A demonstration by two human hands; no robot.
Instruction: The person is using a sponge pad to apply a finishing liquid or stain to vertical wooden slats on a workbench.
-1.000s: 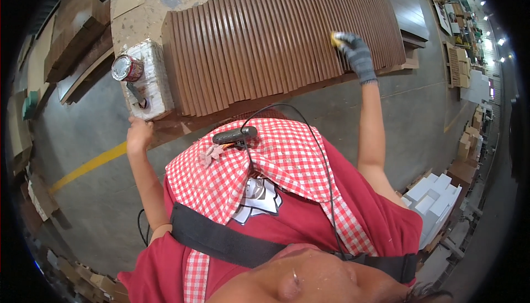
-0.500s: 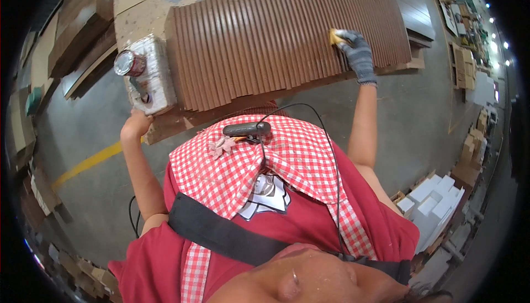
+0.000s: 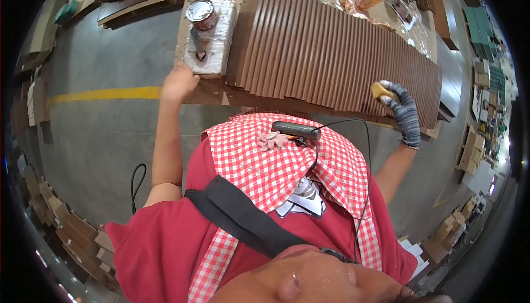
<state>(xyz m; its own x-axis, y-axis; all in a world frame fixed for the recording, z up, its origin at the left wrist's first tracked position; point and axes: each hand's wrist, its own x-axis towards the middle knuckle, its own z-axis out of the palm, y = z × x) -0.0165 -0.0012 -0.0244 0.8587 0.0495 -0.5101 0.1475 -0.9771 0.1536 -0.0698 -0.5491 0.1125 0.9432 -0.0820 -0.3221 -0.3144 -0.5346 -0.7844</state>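
Two hands work at a long brown ribbed wooden panel (image 3: 337, 54) that lies across the bench (image 3: 205, 90). The right hand (image 3: 402, 111), in a grey knitted glove, has its grip closed on a small yellow sponge pad (image 3: 380, 90), pressing it on the panel's near edge toward the panel's right end. The bare left hand (image 3: 179, 82) rests on the bench edge just beside the panel's left end, fingers curled loosely, holding nothing that shows. Just beyond that hand, touching the panel's left end, sits a white paint-stained block (image 3: 212, 40) with a round metal tin (image 3: 201, 14) standing upright on its far part. A red-and-white checked cloth (image 3: 276, 170) hangs on the person's chest, on the near side of the panel, and a dark cylindrical device (image 3: 296, 130) with a black cable lies on it.
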